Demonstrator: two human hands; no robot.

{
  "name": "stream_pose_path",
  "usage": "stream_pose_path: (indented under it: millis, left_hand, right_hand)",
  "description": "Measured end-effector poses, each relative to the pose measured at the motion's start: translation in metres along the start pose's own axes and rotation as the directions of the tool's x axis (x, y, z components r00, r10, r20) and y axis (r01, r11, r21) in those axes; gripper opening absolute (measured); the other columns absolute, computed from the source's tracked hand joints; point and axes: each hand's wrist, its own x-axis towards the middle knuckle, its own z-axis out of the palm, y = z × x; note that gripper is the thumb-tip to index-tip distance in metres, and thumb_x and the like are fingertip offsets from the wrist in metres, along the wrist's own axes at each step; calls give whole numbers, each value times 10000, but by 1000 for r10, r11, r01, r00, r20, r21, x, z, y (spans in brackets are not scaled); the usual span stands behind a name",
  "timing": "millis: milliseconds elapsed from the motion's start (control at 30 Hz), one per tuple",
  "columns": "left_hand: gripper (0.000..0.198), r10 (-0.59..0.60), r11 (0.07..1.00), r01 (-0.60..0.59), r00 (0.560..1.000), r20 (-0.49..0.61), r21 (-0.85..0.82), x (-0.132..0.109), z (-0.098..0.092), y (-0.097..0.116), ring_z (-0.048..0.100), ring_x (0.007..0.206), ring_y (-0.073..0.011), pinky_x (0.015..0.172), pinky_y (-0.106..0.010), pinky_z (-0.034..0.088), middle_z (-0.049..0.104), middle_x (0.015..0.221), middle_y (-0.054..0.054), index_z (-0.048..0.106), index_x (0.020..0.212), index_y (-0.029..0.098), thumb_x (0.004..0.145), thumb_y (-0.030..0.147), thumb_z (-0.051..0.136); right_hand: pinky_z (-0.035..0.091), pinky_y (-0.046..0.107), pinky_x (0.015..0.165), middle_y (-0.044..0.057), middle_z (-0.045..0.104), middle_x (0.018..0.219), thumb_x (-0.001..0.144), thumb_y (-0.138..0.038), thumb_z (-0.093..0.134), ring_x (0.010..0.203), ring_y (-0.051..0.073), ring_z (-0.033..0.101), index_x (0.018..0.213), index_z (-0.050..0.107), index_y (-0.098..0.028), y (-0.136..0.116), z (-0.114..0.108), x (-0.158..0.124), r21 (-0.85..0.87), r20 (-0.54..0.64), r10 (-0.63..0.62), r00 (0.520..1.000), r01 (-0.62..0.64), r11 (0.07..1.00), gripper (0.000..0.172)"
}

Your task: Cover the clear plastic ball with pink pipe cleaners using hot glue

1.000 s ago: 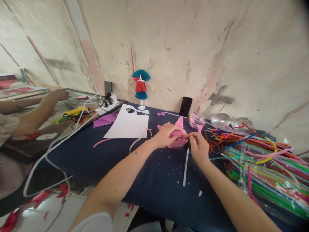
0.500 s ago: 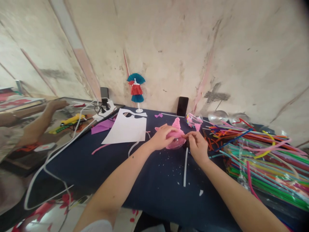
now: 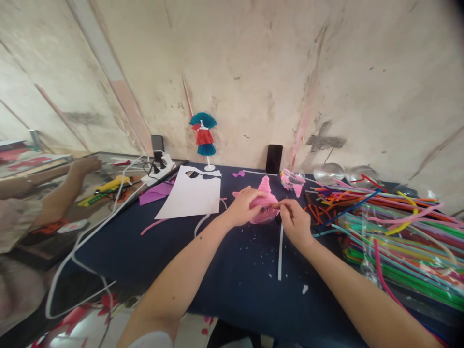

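A pink fuzzy craft piece [image 3: 266, 184], with pointed ears and a clear rounded part below, rests on the dark blue table [image 3: 224, 280]. My left hand [image 3: 243, 208] is closed around its left side and top. At its right edge my right hand [image 3: 295, 220] pinches with thumb and fingertips; what lies between them is too small to make out. Just below the right hand lies a white strip [image 3: 280, 256], with small white scraps around it. A second pink piece with a clear part [image 3: 292, 181] sits behind the right hand.
Colourful pipe cleaners [image 3: 406, 256] in clear bags cover the right side. White paper [image 3: 192, 193], scissors [image 3: 193, 174] and a doll-like figure [image 3: 205, 137] stand left of centre. A phone [image 3: 274, 159] leans on the wall. A co-worker's arm [image 3: 68, 179] is at far left, beside a cable [image 3: 61, 268].
My right hand has shifted slightly at the craft piece's right edge, still pinching. My left hand keeps its hold. The whole view has moved a little.
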Motion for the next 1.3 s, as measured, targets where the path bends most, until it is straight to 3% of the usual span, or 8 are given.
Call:
stream_pose_path:
  millis: [167, 500, 700, 900, 1100, 1300]
  left_hand:
    - [331, -3, 1000, 3, 1000, 11, 3, 0, -1, 1, 571, 1064, -185, 1102, -494, 244, 644, 1100, -17, 538, 1090, 235, 777, 133, 510]
    - [332, -26, 999, 27, 1000, 14, -20, -1, 0, 0, 566, 1084, -189, 1118, -509, 208, 643, 1113, -25, 540, 1091, 236, 779, 128, 512]
    - [332, -14, 1000, 14, 1000, 24, 9, 1, 0, 3, 566, 1070, -188, 1113, -508, 213, 644, 1101, -18, 538, 1089, 234, 775, 130, 518]
    - [299, -1, 998, -3, 998, 64, 69, 3, -8, 11, 573, 1023, -193, 1054, -464, 309, 660, 1064, -19, 559, 1055, 220, 769, 137, 535]
    - [143, -87, 991, 79, 994, 70, 111, 4, -15, 21, 596, 977, -189, 1097, -488, 237, 673, 982, -20, 580, 947, 211, 807, 229, 551]
    - [166, -136, 981, 130, 990, 35, 141, 7, -6, 24, 588, 995, -204, 1095, -498, 240, 668, 976, -25, 585, 922, 213, 775, 281, 619]
  right_hand:
    - [539, 292, 659, 22, 710, 767, 845, -265, 455, 694, 170, 678, 843, 566, -228, 1, 0, 0, 4, -12, 23, 1000, -23, 1000, 117]
    - [538, 291, 648, 18, 715, 760, 838, -260, 455, 675, 171, 680, 828, 567, -231, -3, 0, 1, 0, -25, 7, 1000, -7, 1000, 116]
    - [534, 291, 642, 24, 719, 770, 842, -254, 453, 679, 173, 681, 834, 558, -229, -2, 0, 2, 3, -25, 3, 1000, -3, 1000, 108]
    - [519, 265, 633, 15, 706, 750, 850, -239, 450, 644, 155, 665, 833, 565, -222, -3, 0, -1, 6, -11, -46, 999, 46, 999, 118]
    - [497, 234, 620, 14, 681, 721, 850, -215, 434, 643, 141, 653, 814, 575, -211, -9, 1, -4, 1, 38, -120, 992, 120, 993, 146]
    - [485, 239, 580, 21, 682, 711, 844, -218, 434, 588, 144, 634, 804, 577, -210, -8, 0, -4, -1, 20, -96, 995, 96, 995, 149]
